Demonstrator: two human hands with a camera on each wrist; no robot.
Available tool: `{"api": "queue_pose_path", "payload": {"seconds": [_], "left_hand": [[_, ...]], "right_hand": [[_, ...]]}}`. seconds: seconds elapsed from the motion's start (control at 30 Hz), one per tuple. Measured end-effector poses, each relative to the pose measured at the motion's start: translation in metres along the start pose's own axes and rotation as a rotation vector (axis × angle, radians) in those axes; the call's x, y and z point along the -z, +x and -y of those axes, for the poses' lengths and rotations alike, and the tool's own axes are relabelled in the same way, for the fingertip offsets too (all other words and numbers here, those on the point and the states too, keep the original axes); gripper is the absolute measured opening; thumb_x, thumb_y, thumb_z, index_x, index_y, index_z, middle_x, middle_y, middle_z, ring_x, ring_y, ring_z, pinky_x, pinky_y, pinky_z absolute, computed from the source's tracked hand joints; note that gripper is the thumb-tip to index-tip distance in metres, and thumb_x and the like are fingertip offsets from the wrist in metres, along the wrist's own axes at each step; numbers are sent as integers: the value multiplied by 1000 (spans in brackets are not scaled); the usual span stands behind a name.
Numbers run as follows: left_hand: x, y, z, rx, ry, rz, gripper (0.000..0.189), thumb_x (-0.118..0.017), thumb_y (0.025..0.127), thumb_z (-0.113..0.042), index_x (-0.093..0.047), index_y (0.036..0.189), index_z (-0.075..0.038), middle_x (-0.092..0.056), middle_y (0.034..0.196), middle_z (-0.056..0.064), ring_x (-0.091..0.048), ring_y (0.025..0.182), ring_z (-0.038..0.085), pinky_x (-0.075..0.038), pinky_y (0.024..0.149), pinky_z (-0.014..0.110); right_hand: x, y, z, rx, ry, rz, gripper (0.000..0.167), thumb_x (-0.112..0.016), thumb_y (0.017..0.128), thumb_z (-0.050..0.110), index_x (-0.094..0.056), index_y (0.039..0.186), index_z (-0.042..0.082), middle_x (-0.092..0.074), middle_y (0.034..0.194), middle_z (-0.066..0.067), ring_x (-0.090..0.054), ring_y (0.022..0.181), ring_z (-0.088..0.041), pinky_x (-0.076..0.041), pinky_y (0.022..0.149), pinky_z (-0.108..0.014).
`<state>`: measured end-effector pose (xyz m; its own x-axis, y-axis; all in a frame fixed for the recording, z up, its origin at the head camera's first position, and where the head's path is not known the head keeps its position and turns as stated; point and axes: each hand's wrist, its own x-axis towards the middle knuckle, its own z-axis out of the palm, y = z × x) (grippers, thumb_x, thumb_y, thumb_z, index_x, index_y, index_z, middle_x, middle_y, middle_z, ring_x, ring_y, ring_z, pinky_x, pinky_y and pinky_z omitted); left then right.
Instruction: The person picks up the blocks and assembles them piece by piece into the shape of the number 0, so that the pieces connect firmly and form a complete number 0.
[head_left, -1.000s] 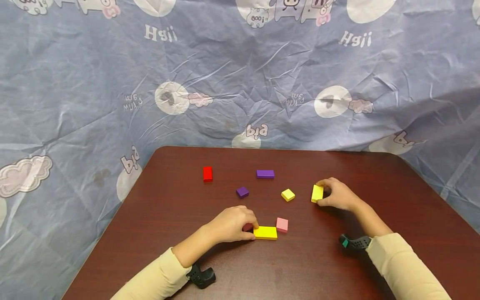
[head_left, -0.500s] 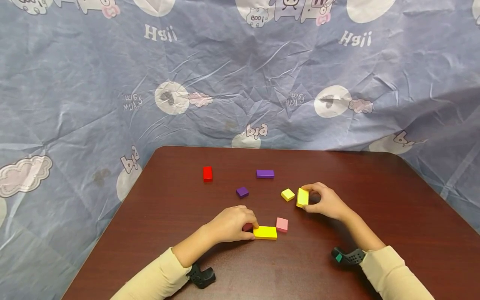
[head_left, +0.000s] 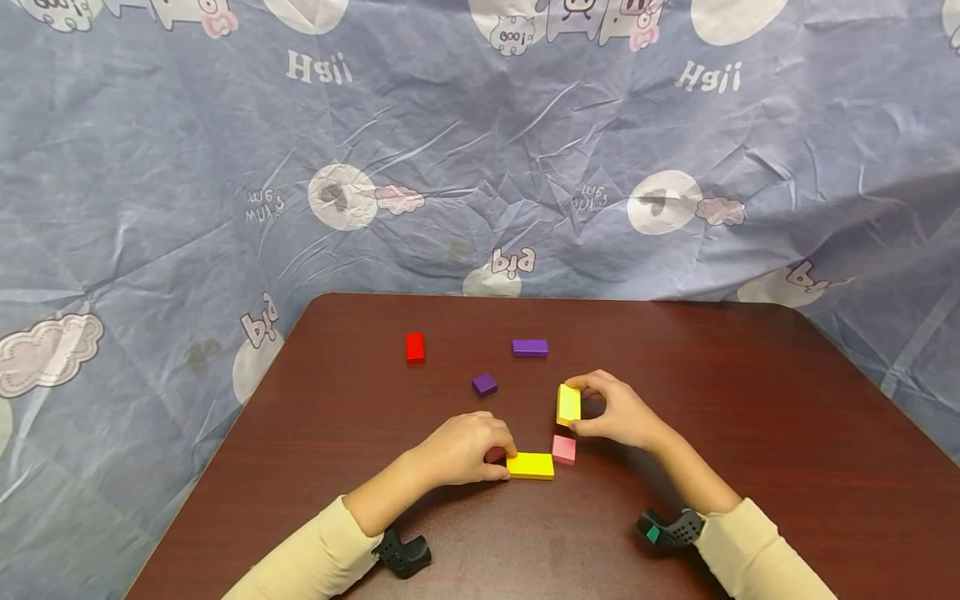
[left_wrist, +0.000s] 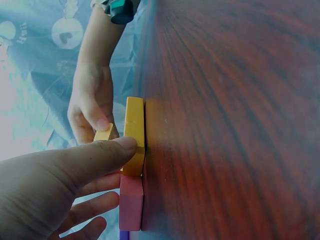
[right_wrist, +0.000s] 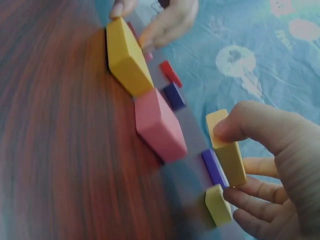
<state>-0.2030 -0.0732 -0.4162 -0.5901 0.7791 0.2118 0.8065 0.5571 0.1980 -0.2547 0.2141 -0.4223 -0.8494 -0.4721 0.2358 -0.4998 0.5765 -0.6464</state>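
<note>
My left hand point(head_left: 465, 450) pinches a long yellow block point(head_left: 530, 466) lying on the table, thumb in front and fingers behind. A pink block point(left_wrist: 131, 202) abuts that yellow block in the left wrist view; in the head view a darker pink block shows between the fingers. Against the yellow block's right end lies another pink block point(head_left: 564, 449). My right hand point(head_left: 618, 408) holds a second yellow block point(head_left: 569, 405) between thumb and fingers, just behind the pink one. It seems held off the table. A small yellow block point(right_wrist: 218, 205) shows beyond it only in the right wrist view.
Farther back on the brown table point(head_left: 712, 358) lie a red block point(head_left: 416, 348), a long purple block point(head_left: 530, 348) and a small dark purple block point(head_left: 485, 384). A printed grey-blue cloth point(head_left: 450, 150) hangs behind the table's far edge.
My right hand has moved left and toward me with its yellow block, which now hides the small yellow block in the head view. The left hand has stayed still.
</note>
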Motion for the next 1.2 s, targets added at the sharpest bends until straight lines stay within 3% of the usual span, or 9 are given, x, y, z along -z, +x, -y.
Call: {"api": "queue_pose_path", "payload": {"seconds": [0.5,1.2], "left_hand": [[0,2,0,3,-7,11,19,-79,82,-29,-75,97,-19,-68,94,-10,-54,85,7,-44,75,17],[0,0,0,8,0,10,18,-78,83,-30,-76,97,-19,-68,94,-9,-55,86,8,-45,79,19]], "right_hand": [[-11,6,0,12,-50,-24,56,-82,72,17,-63,122,1,-59,107,-6,-58,94,-26,-50,86,-46],[-12,6,-2,25,-149,54,57,-81,70,21,-64,122,3,-57,106,-3,-56,96,-24,-49,83,-42]]}}
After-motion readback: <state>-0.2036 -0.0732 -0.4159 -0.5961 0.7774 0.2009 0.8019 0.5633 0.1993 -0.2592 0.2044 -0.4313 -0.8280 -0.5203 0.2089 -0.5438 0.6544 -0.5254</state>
